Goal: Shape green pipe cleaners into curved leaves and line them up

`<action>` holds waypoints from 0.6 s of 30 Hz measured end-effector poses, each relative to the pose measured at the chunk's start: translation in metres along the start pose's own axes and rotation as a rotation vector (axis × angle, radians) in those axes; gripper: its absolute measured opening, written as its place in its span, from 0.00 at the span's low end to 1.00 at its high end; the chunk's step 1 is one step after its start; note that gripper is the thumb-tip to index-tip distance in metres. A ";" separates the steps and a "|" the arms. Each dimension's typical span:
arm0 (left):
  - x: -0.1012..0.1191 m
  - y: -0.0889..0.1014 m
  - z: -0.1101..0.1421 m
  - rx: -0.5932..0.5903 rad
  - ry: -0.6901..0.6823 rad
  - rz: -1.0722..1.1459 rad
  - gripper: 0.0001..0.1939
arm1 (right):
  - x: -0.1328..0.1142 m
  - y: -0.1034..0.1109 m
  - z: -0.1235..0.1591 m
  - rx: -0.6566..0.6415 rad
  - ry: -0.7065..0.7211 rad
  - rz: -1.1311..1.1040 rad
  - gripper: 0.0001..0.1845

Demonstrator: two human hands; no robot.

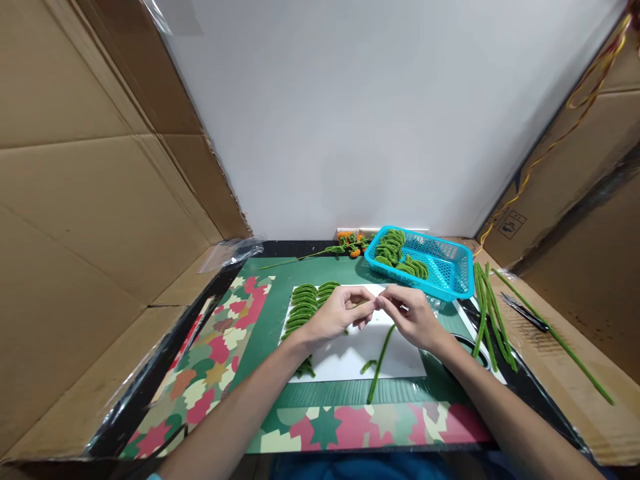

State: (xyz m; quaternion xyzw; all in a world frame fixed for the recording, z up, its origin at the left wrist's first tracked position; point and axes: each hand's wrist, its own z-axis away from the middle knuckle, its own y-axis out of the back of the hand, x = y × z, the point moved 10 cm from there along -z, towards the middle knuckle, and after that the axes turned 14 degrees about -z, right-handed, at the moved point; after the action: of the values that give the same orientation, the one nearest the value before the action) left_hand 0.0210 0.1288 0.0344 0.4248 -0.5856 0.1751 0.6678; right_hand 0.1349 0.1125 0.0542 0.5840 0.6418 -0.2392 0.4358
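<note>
My left hand (343, 312) and my right hand (407, 315) meet fingertip to fingertip above a white sheet (345, 363). Both are closed in a pinch on a small piece of green pipe cleaner, mostly hidden by the fingers. Below my right hand, a longer fuzzy green pipe cleaner (383, 360) runs toward the sheet's near edge; whether it touches the hand is unclear. A short bent green piece (369, 365) lies beside it. Rows of curved green pipe-cleaner leaves (303, 308) cover the left part of the sheet, partly behind my left hand and forearm.
A blue plastic basket (453, 293) with more green leaves stands at the back right. Orange flowers on a stem (354, 244) lie behind. Loose green pipe cleaners (493, 320) and scissors (525, 312) lie right. Cardboard walls (125, 193) flank the green mat (265, 320).
</note>
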 end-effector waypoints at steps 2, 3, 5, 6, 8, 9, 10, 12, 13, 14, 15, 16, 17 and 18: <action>0.011 0.008 0.004 0.117 -0.101 -0.189 0.15 | 0.017 -0.002 0.000 0.018 -0.180 -0.192 0.24; 0.018 0.011 0.007 0.191 -0.179 -0.333 0.13 | 0.024 -0.004 0.000 0.026 -0.253 -0.277 0.26; 0.034 0.006 0.016 0.289 -0.367 -0.646 0.12 | 0.034 -0.008 0.001 0.040 -0.338 -0.372 0.30; 0.039 -0.001 0.019 0.307 -0.449 -0.774 0.14 | 0.037 -0.009 0.001 0.046 -0.352 -0.380 0.31; 0.039 -0.008 0.022 0.344 -0.506 -0.902 0.16 | 0.041 -0.008 0.001 0.075 -0.349 -0.362 0.32; 0.040 -0.008 0.023 0.366 -0.508 -0.927 0.16 | 0.041 -0.007 0.001 0.094 -0.339 -0.347 0.31; 0.040 -0.006 0.023 0.394 -0.487 -0.917 0.15 | 0.041 -0.005 0.002 0.113 -0.326 -0.333 0.30; 0.037 0.004 0.019 0.422 -0.383 -0.779 0.10 | 0.035 0.000 0.002 0.135 -0.266 -0.267 0.26; 0.030 0.010 0.015 0.410 -0.290 -0.628 0.09 | 0.029 0.002 0.002 0.136 -0.212 -0.206 0.24; 0.019 0.013 0.010 0.360 -0.175 -0.433 0.10 | 0.022 0.004 0.002 0.131 -0.146 -0.130 0.22; 0.007 0.009 0.005 0.271 -0.066 -0.224 0.14 | 0.013 0.005 0.002 0.121 -0.072 -0.048 0.21; -0.002 0.004 0.002 0.199 0.018 -0.053 0.18 | 0.005 0.006 0.002 0.107 0.000 0.030 0.21; -0.008 -0.001 0.000 0.143 0.069 0.052 0.21 | -0.002 0.005 0.003 0.092 0.061 0.090 0.21; -0.011 -0.004 -0.001 0.109 0.100 0.118 0.23 | -0.006 0.004 0.003 0.078 0.097 0.122 0.20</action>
State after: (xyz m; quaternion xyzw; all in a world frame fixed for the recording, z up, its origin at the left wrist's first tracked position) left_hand 0.0216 0.1299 0.0227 0.4158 -0.5650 0.2668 0.6608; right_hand 0.1395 0.1074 0.0587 0.6495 0.6154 -0.2084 0.3950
